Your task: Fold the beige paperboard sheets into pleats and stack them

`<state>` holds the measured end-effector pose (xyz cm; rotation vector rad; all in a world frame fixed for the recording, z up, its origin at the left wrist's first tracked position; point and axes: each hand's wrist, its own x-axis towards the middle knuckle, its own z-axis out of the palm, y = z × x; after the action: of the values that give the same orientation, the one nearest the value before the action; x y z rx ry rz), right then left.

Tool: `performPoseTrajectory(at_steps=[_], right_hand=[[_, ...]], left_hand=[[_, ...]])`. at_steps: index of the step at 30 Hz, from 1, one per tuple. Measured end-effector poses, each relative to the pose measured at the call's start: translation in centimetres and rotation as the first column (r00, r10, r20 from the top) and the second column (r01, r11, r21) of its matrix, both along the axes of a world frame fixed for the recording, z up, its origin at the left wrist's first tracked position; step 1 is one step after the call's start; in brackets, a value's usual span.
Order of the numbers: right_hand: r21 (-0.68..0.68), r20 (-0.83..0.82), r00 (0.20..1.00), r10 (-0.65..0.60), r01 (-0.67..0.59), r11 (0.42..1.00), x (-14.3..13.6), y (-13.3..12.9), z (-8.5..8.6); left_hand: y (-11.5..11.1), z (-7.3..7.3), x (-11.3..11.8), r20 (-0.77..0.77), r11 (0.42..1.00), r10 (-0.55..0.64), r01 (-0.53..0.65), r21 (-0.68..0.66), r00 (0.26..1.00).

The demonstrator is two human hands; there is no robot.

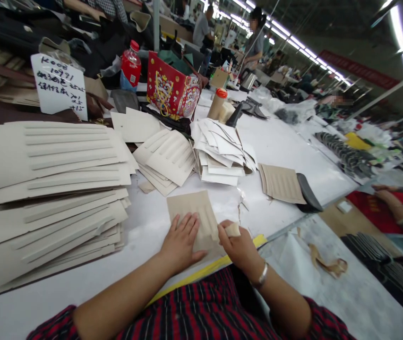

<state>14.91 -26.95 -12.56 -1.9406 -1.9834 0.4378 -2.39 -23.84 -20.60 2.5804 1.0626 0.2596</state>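
My left hand (182, 243) lies flat with fingers spread on a beige ribbed panel (201, 208) at the table's near edge. The raised parallel ridges run along the panel's face. At the panel's right edge, my right hand (238, 245) is closed around a small cream-coloured block (233, 230); only its end shows above the fist, and its exact kind is unclear. Beyond the hands lie a loose fan of similar ribbed panels (173, 156) and a stack of white-backed pieces (218, 146). A smaller ribbed pile (282, 183) rests to the right, against a dark curved piece (308, 193).
Tall stacks of large ribbed panels (63, 184) fill the left side. Behind them stand a handwritten card (59, 87), a red-capped bottle (130, 68), a red patterned bag (173, 87) and an orange-topped cylinder (217, 105). Another person's hands (387, 196) are at the right.
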Motion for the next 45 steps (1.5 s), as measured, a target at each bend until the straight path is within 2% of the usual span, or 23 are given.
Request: performPoseTrajectory(at_steps=[2,4,6,9,11,13,15,17,18,19,21,23,25,26,30,31,33,36,38,40,43,45], right_hand=[[-0.010,-0.021,1.000,0.001,-0.001,1.000,0.2,-3.0,0.2],[0.004,-0.029,1.000,-0.011,0.011,1.000,0.3,-3.1,-0.1],[0.056,-0.023,1.000,-0.014,0.015,0.998,0.0,-0.2,-0.6],[0.163,-0.007,1.000,0.000,0.001,0.987,-0.7,5.8,-1.3],[0.164,-0.012,0.999,0.033,-0.030,0.986,-1.0,7.4,-1.2],[0.097,-0.032,0.996,0.084,-0.080,0.992,-0.6,6.1,-0.8],[-0.005,-0.063,0.989,0.131,-0.131,0.991,0.2,3.0,-0.1],[-0.094,-0.098,0.986,0.139,-0.148,0.985,0.8,0.6,0.4],[-0.119,-0.118,0.985,0.127,-0.140,0.983,0.8,0.2,0.5],[-0.120,-0.135,0.985,0.108,-0.125,0.985,0.7,0.6,0.5],[-0.050,-0.132,0.989,0.066,-0.073,0.996,-0.2,3.1,0.0],[0.058,-0.080,0.996,0.037,-0.033,0.998,-1.5,6.1,-0.5],[0.120,-0.013,1.000,0.021,-0.019,0.993,-2.4,7.2,-0.9],[0.121,0.008,1.000,0.021,-0.022,0.992,-2.6,6.7,-0.9],[0.042,0.013,0.995,0.097,-0.097,0.994,-1.9,1.0,-0.5],[0.032,0.006,0.994,0.113,-0.113,0.993,-1.8,0.3,-0.5],[0.053,-0.002,0.994,0.109,-0.109,0.993,-1.8,1.0,-0.7],[0.119,-0.028,0.998,0.050,-0.047,0.992,-2.6,5.3,-1.1],[0.107,-0.059,0.997,0.055,-0.048,0.993,-2.9,6.5,-1.1],[0.044,-0.090,0.992,0.094,-0.090,0.995,-2.5,4.9,-0.6],[-0.074,-0.131,0.983,0.130,-0.141,0.987,-1.8,0.6,0.2],[-0.092,-0.161,0.981,0.109,-0.125,0.988,-1.8,0.1,0.2]], left_hand=[[0.3,0.1,-0.4,0.004,0.999,-0.041,0.041,-0.016,0.999],[0.7,0.2,-0.9,-0.002,0.998,-0.061,0.061,-0.025,0.998],[0.9,0.2,-1.4,-0.025,0.999,-0.035,0.035,-0.018,0.999],[1.1,0.2,-1.8,-0.072,1.000,-0.009,0.009,0.002,0.997],[1.0,0.1,-1.9,-0.088,1.000,-0.016,0.016,0.006,0.996],[0.9,0.2,-1.9,-0.089,1.000,0.000,0.001,0.006,0.996],[0.9,0.2,-1.8,-0.082,1.000,0.014,-0.014,0.001,0.997],[0.8,0.2,-1.8,-0.074,1.000,0.014,-0.014,-0.007,0.997],[0.8,0.2,-1.7,-0.072,1.000,0.021,-0.021,-0.006,0.997],[0.8,0.2,-1.7,-0.071,0.999,0.032,-0.032,-0.003,0.997],[0.7,0.2,-1.6,-0.073,0.998,0.067,-0.066,0.012,0.995],[0.6,0.1,-1.5,-0.081,0.996,0.091,-0.090,0.023,0.993],[0.5,0.1,-1.4,-0.082,0.995,0.099,-0.097,0.019,0.992],[0.5,0.1,-1.4,-0.077,0.995,0.103,-0.103,0.015,0.992],[0.7,0.3,-1.7,-0.061,0.994,0.103,-0.105,-0.027,0.993],[0.8,0.5,-1.9,-0.066,0.995,0.086,-0.090,-0.048,0.994],[1.3,0.7,-2.5,-0.080,0.995,0.030,-0.037,-0.091,0.996],[1.9,1.1,-3.2,-0.087,0.991,-0.051,0.039,-0.128,0.995],[2.2,1.2,-3.5,-0.090,0.990,-0.058,0.045,-0.133,0.994],[2.2,1.2,-3.6,-0.093,0.990,-0.044,0.031,-0.137,0.995],[2.0,1.1,-3.6,-0.097,0.992,0.014,-0.026,-0.126,0.995],[1.9,1.0,-3.6,-0.102,0.992,0.058,-0.069,-0.107,0.993]])
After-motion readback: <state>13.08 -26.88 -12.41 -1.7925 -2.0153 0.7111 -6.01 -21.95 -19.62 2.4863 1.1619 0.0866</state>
